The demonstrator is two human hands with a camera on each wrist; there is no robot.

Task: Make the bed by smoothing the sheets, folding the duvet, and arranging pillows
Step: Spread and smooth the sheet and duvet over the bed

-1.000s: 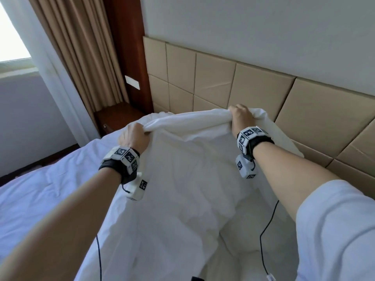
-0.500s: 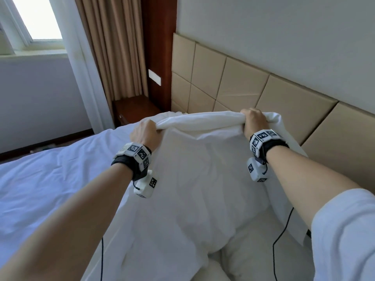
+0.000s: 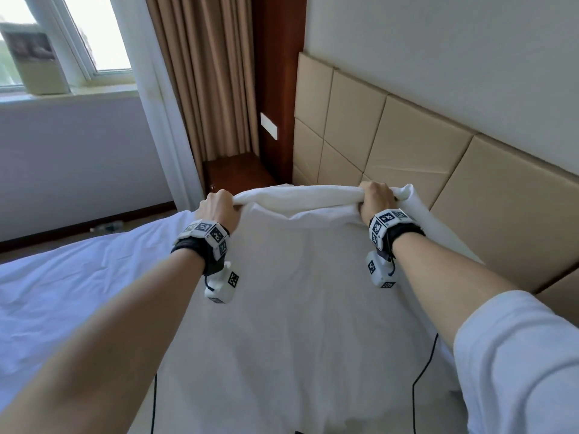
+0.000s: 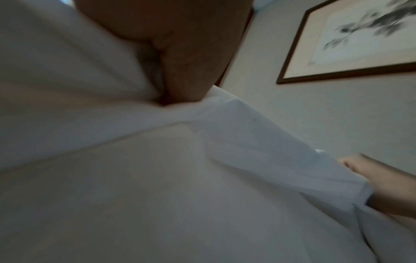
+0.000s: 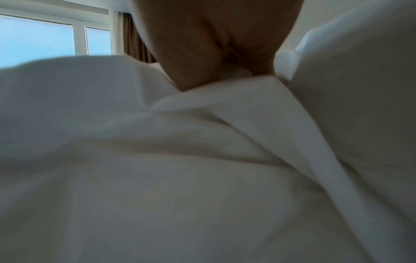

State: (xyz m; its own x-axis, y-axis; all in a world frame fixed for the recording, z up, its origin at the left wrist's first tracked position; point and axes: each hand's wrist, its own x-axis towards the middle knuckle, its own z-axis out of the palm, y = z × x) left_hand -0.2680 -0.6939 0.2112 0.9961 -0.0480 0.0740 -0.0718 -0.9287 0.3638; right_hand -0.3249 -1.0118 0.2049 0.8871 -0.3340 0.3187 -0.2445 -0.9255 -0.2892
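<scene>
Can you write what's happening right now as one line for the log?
step: lifting duvet | left hand: grips duvet top edge | right hand: grips same edge | near: headboard | sheet: bare

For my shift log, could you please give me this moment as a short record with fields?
scene: bedside, padded headboard behind
left hand: grips the duvet's top edge
right hand: grips the same edge, nearer the headboard
duvet: white, lifted, hanging between both hands
sheet: white, wrinkled, to the left
pillows: not identifiable
background: window, brown curtain, framed picture
</scene>
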